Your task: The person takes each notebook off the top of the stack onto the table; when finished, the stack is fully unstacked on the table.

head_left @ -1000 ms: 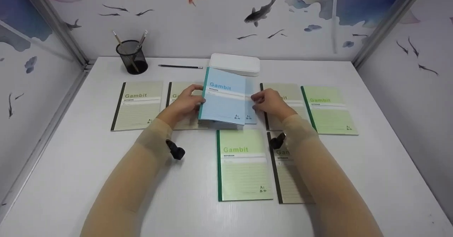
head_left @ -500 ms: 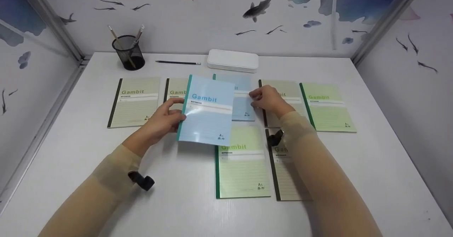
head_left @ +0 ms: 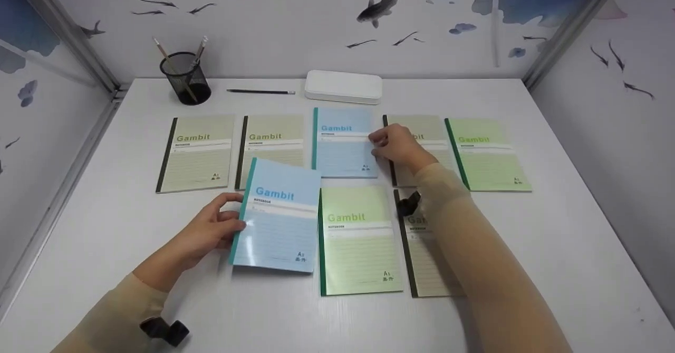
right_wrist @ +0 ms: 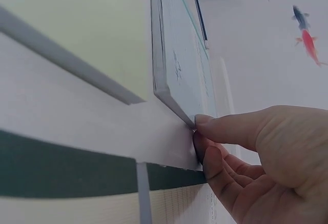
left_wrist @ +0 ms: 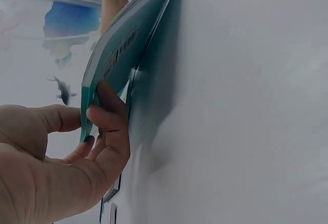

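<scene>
My left hand point(head_left: 203, 231) grips a light-blue notebook point(head_left: 274, 221) by its teal spine. The notebook is tilted above the table, left of a green notebook point(head_left: 361, 242). In the left wrist view, the held notebook point(left_wrist: 123, 55) shows its barcoded back, fingers curled round the spine. My right hand point(head_left: 403, 144) is at the right edge of a second blue notebook point(head_left: 343, 152) lying in the back row. Its thumb and forefinger pinch that notebook's edge point(right_wrist: 179, 75) in the right wrist view. The right hand and sleeve partly cover two beige notebooks.
Beige notebooks point(head_left: 198, 158) and a green one point(head_left: 493, 158) lie in the back row. Another beige notebook point(head_left: 430, 263) is in front. Behind them stand a mesh pencil cup point(head_left: 184, 78), a black pencil point(head_left: 261, 92) and a white case point(head_left: 343, 86).
My left hand has lifted the upper blue notebook off the lower one and carried it left and toward me. The right hand has stayed at the lower notebook's edge.
</scene>
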Demonstrator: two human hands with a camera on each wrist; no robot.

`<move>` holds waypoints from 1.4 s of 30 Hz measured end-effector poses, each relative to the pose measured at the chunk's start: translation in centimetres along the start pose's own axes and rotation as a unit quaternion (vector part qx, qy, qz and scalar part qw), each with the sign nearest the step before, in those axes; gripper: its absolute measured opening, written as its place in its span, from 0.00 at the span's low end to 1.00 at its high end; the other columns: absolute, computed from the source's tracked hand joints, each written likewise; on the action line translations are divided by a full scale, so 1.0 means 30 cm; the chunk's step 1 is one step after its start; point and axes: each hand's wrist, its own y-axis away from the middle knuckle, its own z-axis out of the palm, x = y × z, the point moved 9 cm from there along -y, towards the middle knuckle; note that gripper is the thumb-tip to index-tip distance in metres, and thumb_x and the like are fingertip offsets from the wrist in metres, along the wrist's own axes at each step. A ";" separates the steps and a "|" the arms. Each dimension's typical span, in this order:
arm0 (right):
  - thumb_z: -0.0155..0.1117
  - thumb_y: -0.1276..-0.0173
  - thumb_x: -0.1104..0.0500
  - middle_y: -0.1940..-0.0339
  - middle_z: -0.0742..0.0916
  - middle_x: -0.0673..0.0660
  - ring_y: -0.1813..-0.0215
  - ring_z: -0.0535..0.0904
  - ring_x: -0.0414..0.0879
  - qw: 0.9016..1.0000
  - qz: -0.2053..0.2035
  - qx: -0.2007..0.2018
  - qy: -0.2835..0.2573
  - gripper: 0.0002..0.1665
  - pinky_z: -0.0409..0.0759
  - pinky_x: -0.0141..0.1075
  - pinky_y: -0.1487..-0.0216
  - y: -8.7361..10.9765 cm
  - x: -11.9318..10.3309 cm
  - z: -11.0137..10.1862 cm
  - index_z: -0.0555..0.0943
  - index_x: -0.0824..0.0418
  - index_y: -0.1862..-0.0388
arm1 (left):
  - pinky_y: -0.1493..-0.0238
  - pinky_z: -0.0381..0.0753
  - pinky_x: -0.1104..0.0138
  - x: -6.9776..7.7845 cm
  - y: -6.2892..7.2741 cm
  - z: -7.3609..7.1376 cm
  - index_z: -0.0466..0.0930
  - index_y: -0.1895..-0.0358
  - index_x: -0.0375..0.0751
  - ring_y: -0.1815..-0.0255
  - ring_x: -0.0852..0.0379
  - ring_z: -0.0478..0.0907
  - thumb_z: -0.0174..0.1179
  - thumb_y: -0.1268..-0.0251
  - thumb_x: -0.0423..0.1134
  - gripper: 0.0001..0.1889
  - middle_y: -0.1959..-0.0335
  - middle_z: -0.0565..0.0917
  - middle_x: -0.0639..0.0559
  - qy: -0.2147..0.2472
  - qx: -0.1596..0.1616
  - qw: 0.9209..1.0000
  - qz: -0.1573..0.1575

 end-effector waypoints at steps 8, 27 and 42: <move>0.70 0.29 0.63 0.39 0.84 0.57 0.39 0.81 0.51 1.000 0.021 -0.011 -0.013 0.27 0.82 0.45 0.34 0.027 -0.004 0.015 0.80 0.57 0.32 | 0.65 0.86 0.64 -0.016 0.072 0.023 0.52 0.32 0.39 0.64 0.51 0.85 0.56 0.27 0.32 0.27 0.49 0.84 0.41 -0.020 -0.082 0.996 -0.024; 0.69 0.30 0.64 0.38 0.84 0.59 0.38 0.81 0.52 1.000 -0.014 -0.004 0.008 0.25 0.84 0.45 0.37 0.019 -0.009 0.032 0.82 0.58 0.34 | 0.70 0.90 0.63 -0.031 0.106 0.042 0.58 0.39 0.29 0.73 0.53 0.87 0.68 0.37 0.31 0.30 0.60 0.84 0.39 -0.160 -0.069 0.980 -0.094; 0.70 0.29 0.63 0.40 0.84 0.55 0.40 0.80 0.50 1.000 0.005 -0.001 0.003 0.25 0.84 0.43 0.37 0.028 -0.006 0.035 0.82 0.55 0.34 | 0.78 0.83 0.68 -0.019 0.088 0.013 0.72 0.60 0.35 0.81 0.56 0.81 0.81 0.51 0.36 0.24 0.70 0.80 0.45 -0.339 -0.006 0.936 -0.100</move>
